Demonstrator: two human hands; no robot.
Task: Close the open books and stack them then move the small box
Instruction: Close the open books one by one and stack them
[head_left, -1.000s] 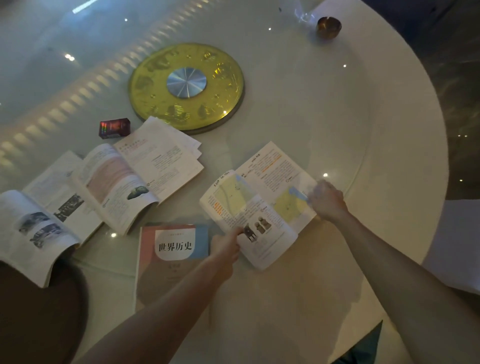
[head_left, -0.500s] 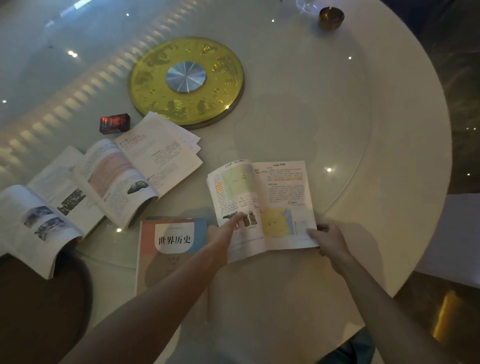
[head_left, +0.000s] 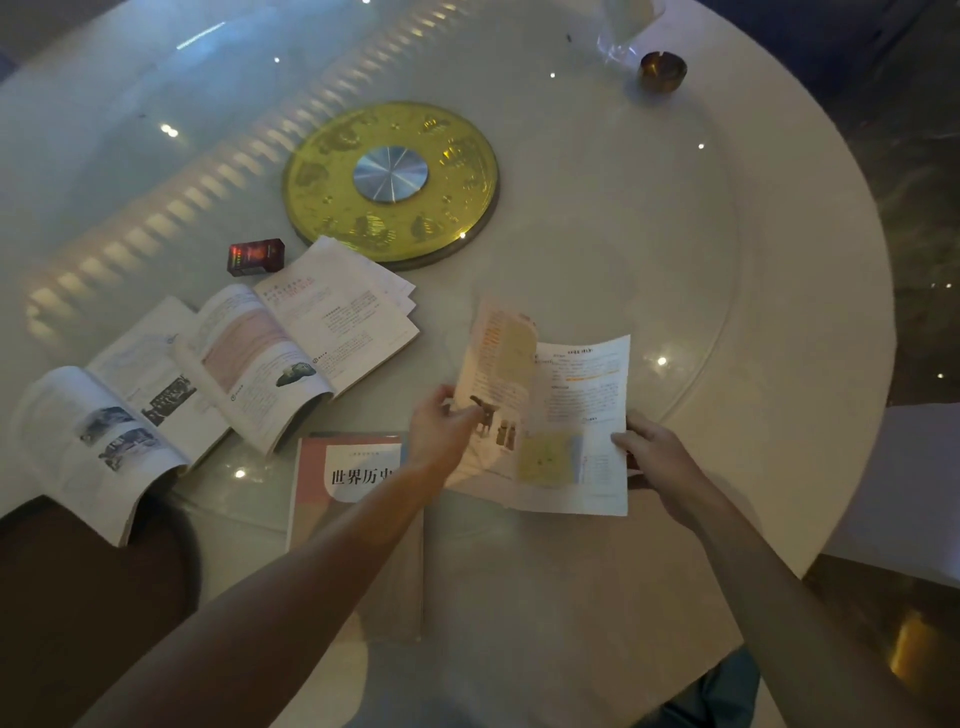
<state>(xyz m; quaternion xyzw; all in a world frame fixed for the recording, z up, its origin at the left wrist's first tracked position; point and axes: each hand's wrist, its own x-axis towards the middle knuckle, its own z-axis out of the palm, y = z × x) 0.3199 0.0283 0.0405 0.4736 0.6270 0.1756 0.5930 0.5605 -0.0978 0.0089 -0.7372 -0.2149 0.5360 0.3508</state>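
Observation:
An open book with maps (head_left: 576, 415) lies near the table's front, between my hands. My left hand (head_left: 441, 426) grips its left half, which is lifted and folding over to the right. My right hand (head_left: 660, 452) holds the right edge of the book. A closed book with a pink and white cover (head_left: 348, 478) lies flat to the left, partly under my left arm. Two more open books lie at the left: one with a pink page (head_left: 291, 353) and one with dark photos (head_left: 109, 426). The small red box (head_left: 256, 256) sits beyond them.
A round gold turntable disc (head_left: 390, 179) with a silver hub sits mid-table. A brass ashtray (head_left: 662, 71) and a glass (head_left: 623, 26) stand at the far right. A dark chair back (head_left: 78, 597) is at the lower left, a white chair (head_left: 914, 493) at the right.
The map book was turned and pulled toward me. Its left half has risen off the table in my left hand, and my right hand moved to its right edge.

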